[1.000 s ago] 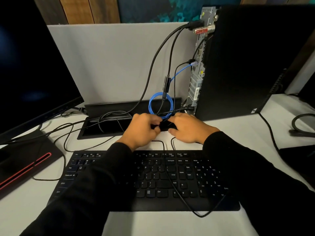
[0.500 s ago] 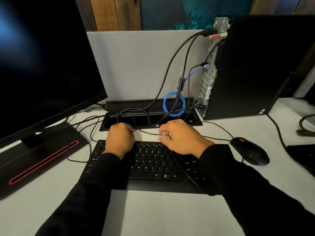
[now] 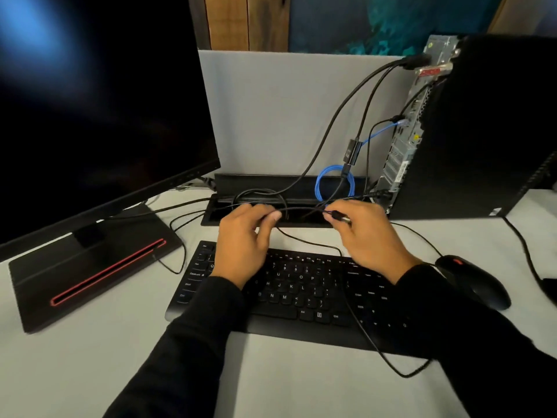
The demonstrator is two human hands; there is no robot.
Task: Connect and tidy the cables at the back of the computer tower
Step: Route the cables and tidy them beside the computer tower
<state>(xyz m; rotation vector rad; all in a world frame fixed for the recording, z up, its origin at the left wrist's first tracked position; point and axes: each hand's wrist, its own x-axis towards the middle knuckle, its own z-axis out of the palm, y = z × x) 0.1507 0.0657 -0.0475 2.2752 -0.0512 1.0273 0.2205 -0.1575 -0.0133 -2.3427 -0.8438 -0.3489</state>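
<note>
The black computer tower [image 3: 482,125] stands at the right with its metal rear panel [image 3: 404,140] facing left. Several black cables and a blue cable [image 3: 324,184], coiled in a loop, hang from that panel toward the desk's cable slot [image 3: 211,217]. My left hand [image 3: 244,242] pinches a thin black cable [image 3: 301,209] above the keyboard's far edge. My right hand [image 3: 364,233] grips the same cable at its plug end, with the connector between thumb and fingers. The cable stretches between both hands.
A black keyboard [image 3: 301,297] lies under my wrists, its thin cord looping toward me. A black mouse [image 3: 476,282] sits to the right. A dark monitor [image 3: 90,101] on a red-striped base [image 3: 90,276] fills the left. A grey partition [image 3: 286,110] stands behind.
The view has shifted left and come closer. My hands have spread apart and lifted, drawing the black cable taut between them; earlier they were together near the cable slot.
</note>
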